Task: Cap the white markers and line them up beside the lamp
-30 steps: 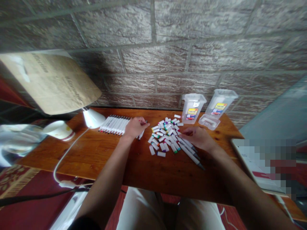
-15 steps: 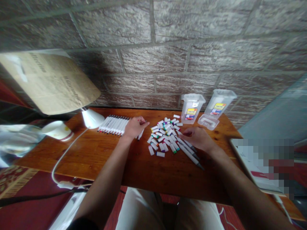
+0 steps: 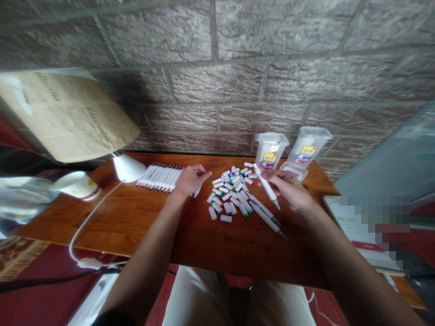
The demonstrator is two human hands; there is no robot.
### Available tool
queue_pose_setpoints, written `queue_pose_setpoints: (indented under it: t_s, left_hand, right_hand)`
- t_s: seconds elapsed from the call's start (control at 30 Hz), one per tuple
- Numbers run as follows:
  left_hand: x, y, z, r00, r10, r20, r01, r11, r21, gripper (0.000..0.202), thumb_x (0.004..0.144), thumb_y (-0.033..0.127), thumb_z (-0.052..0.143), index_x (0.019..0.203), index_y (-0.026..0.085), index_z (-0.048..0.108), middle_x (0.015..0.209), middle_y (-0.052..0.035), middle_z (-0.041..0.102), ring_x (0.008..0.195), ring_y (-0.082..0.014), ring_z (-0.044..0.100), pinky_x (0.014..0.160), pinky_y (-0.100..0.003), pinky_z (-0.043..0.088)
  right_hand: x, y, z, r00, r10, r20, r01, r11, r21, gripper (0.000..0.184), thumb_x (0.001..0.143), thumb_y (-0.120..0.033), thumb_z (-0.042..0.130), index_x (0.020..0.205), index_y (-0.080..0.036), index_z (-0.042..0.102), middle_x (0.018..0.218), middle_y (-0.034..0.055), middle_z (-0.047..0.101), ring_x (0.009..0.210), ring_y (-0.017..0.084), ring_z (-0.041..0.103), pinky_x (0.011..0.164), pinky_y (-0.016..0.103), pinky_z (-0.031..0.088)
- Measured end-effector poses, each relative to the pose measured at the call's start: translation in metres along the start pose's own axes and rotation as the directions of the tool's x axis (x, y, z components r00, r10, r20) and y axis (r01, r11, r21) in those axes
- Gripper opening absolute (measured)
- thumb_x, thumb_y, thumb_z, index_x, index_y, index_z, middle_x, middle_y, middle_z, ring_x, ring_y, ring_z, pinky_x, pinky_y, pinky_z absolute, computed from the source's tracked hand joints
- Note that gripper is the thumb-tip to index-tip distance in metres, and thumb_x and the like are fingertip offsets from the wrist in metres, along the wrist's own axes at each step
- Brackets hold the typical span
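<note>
My right hand (image 3: 285,185) is closed around a white marker (image 3: 267,184), raised and tilted above the table, its pale grey end pointing down and right. Below it lie two more white markers with grey ends (image 3: 268,220), beside a heap of short white caps (image 3: 233,197) with variously coloured ends. At the right end of a neat row of white markers (image 3: 159,176), my left hand (image 3: 190,179) has curled fingers on another marker (image 3: 197,192), of which only the lower part shows. The hand itself covers part of the row.
Two clear plastic boxes with labels (image 3: 271,147) (image 3: 311,142) stand against the brick wall, a clear lid (image 3: 301,171) by the right one. A lamp (image 3: 125,167), its cord and a paper cup (image 3: 78,184) are on the left. A pale flat object (image 3: 343,210) lies at the right edge.
My right hand has lifted one marker up from beside the cap heap; before, it was down among the grey-ended markers. My left hand stays at the row.
</note>
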State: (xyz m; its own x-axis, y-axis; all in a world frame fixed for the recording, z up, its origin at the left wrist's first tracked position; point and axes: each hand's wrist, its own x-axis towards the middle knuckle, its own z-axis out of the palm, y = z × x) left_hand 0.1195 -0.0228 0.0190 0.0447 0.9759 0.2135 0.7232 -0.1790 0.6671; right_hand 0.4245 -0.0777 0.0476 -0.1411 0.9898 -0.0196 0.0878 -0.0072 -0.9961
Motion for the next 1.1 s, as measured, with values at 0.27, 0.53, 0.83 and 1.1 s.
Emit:
queue_pose_setpoints:
  t_s: [0.27, 0.53, 0.83, 1.1]
  left_hand:
    - [-0.002, 0.008, -0.003, 1.000, 0.002, -0.007, -0.002, 1.000, 0.025, 0.034, 0.079, 0.052, 0.060, 0.068, 0.020, 0.064, 0.071, -0.0007, 0.069, 0.066, -0.0139, 0.060, 0.064, -0.025, 0.041]
    - [-0.006, 0.020, -0.004, 0.993, 0.059, 0.100, -0.046, 0.990, -0.131, 0.044, 0.084, 0.056, 0.056, 0.063, 0.018, 0.064, 0.060, -0.0009, 0.066, 0.057, -0.0123, 0.053, 0.059, -0.025, 0.038]
    - [-0.016, 0.040, -0.002, 0.899, 0.065, 0.433, 0.195, 0.825, -0.530, 0.043, 0.078, 0.057, 0.066, 0.081, 0.015, 0.069, 0.073, -0.0033, 0.069, 0.055, -0.0081, 0.045, 0.050, -0.022, 0.027]
    - [-0.027, 0.062, -0.001, 0.775, 0.157, 0.613, 0.288, 0.774, -0.563, 0.039, 0.073, 0.051, 0.072, 0.077, 0.012, 0.069, 0.063, 0.0008, 0.060, 0.052, -0.0060, 0.038, 0.049, -0.021, 0.025]
  right_hand:
    - [-0.003, -0.006, 0.011, 0.997, -0.056, 0.045, 0.046, 0.978, 0.206, 0.028, 0.070, -0.043, 0.076, 0.075, -0.015, 0.072, 0.067, 0.0031, 0.069, 0.043, 0.004, 0.026, 0.040, 0.022, 0.017]
    - [-0.007, 0.003, 0.015, 0.982, -0.088, 0.169, 0.045, 0.969, 0.243, 0.032, 0.066, -0.034, 0.080, 0.094, -0.019, 0.077, 0.071, 0.0026, 0.071, 0.047, 0.006, 0.039, 0.043, 0.020, 0.026]
    - [-0.015, -0.008, 0.017, 0.877, -0.456, 0.150, 0.469, 0.881, -0.066, 0.018, 0.081, -0.024, 0.073, 0.099, -0.025, 0.076, 0.097, 0.0030, 0.076, 0.081, 0.016, 0.067, 0.072, 0.027, 0.054]
    - [-0.018, 0.006, 0.045, 0.582, -0.693, 0.425, 0.813, 0.478, -0.334, 0.038, 0.089, -0.007, 0.057, 0.119, -0.027, 0.070, 0.124, 0.0076, 0.066, 0.114, 0.018, 0.064, 0.098, 0.034, 0.052]
